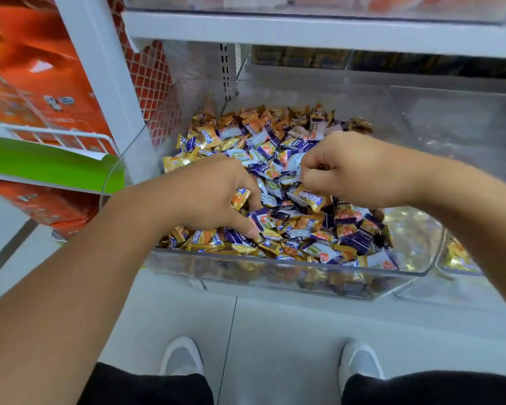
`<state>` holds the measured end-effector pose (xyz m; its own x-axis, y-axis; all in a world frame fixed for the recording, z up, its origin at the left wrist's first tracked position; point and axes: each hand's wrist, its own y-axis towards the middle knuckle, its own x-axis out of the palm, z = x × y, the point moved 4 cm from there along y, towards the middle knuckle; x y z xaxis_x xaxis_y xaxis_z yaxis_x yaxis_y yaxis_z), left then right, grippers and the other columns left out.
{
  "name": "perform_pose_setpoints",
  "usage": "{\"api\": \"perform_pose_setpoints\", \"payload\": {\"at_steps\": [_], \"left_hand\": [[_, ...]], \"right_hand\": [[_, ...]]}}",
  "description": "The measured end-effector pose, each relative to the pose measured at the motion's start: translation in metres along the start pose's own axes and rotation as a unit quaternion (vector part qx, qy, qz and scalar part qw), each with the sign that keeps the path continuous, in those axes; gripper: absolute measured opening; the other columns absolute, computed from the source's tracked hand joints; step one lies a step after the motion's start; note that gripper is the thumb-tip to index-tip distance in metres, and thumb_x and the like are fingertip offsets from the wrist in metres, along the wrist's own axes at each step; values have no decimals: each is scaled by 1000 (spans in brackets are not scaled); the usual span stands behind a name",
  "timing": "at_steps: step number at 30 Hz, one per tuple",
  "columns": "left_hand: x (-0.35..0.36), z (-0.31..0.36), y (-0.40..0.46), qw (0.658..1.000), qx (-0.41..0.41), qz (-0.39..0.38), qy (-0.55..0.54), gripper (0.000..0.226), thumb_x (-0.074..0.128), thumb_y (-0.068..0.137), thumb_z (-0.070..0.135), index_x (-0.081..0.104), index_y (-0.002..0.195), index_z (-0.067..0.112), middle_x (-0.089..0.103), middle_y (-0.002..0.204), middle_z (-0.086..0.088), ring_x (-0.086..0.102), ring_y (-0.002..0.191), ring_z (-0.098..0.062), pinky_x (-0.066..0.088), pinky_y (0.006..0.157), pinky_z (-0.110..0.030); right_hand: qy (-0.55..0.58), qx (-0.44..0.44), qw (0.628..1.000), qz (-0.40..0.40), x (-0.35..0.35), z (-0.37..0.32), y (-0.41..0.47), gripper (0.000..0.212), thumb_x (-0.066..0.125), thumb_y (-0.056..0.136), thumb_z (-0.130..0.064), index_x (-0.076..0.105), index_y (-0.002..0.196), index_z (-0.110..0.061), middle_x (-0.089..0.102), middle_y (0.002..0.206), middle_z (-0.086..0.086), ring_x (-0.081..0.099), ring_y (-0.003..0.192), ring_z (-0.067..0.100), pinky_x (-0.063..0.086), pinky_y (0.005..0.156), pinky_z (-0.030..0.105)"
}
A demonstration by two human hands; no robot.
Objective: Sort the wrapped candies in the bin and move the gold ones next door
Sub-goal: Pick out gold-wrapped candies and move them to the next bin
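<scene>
Clear plastic forms the bin, which sits on a white shelf and is filled with a mixed heap of wrapped candies in gold, purple and white wrappers. Both hands are inside the bin, on top of the heap.

Left hand: fingers curled down into the candies, thumb tip touching the heap near the front wall. A gold candy sits between its thumb and forefinger and appears to be held there; the fingertips themselves are hidden by the hand.

Right hand: fingers bent tightly toward the palm, knuckles facing left. A gold-and-purple candy lies directly under the hand and touches it; whether the fingers have hold of it cannot be told.

Neighbouring bin: also clear plastic, just beside the first on the right, with gold wrappers visible through its front wall.

Surroundings: orange boxes and a green card stand on the rack to the left. An upper shelf runs above the bin. Two white shoes and black trousers show at the bottom edge.
</scene>
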<state>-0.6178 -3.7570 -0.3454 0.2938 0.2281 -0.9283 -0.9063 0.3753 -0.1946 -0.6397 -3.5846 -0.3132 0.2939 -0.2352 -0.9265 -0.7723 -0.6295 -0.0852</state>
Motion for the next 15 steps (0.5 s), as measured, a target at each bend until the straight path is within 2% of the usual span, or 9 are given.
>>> {"api": "perform_pose_setpoints", "payload": {"at_steps": [2,3,5,7,9,11,13,15], "left_hand": [[-4,-4,3,999,2,33,-16,29,81,70,54,71,89,35,55,46,4,50,49,-5,31,52,-22],[-7,-7,4,998,6,57,-26,25,81,72,52,71,87,34,55,47,1,50,48,-5,30,53,-21],[-11,-13,7,995,13,101,-19,20,80,74,50,71,83,34,55,50,-2,49,49,-6,27,53,-20],[-11,-15,8,992,24,124,-10,19,79,74,51,71,80,35,54,52,-2,46,51,-8,25,52,-19],[-12,-16,7,989,34,143,-16,20,80,73,50,70,77,34,52,52,1,46,54,-5,26,54,-20],[-17,-19,2,986,33,163,-30,23,81,70,51,70,74,31,55,54,0,47,56,-4,29,58,-22],[-25,-24,-8,986,28,150,-65,28,82,65,56,71,71,31,60,59,1,48,57,-7,32,58,-21],[-31,-26,-21,992,17,87,-88,32,83,58,59,72,71,32,61,60,4,50,52,-9,32,51,-14]], "right_hand": [[111,57,992,-28,4,0,4,43,49,97,-17,37,57,-10,29,50,0,24,49,14,27,51,30],[200,93,975,-40,8,-1,5,45,50,100,-21,41,57,-12,34,46,-3,26,45,14,30,48,26],[409,160,895,-77,15,-5,7,40,53,101,-28,48,65,-11,53,48,-1,31,37,10,25,37,18],[567,214,791,-89,22,-7,10,34,53,101,-26,44,70,-14,67,65,6,32,38,6,17,34,14],[644,255,717,-80,26,-6,12,33,52,100,-23,41,69,-17,74,82,7,33,41,3,15,35,12],[680,278,673,-77,30,-5,13,28,53,97,-25,42,72,-19,76,88,6,37,44,2,17,34,10],[698,294,649,-76,33,-3,14,25,55,94,-26,44,73,-19,75,81,2,41,47,2,20,32,9],[699,295,647,-77,34,-4,15,22,58,91,-26,49,73,-16,67,68,-1,47,47,4,25,30,10]]}}
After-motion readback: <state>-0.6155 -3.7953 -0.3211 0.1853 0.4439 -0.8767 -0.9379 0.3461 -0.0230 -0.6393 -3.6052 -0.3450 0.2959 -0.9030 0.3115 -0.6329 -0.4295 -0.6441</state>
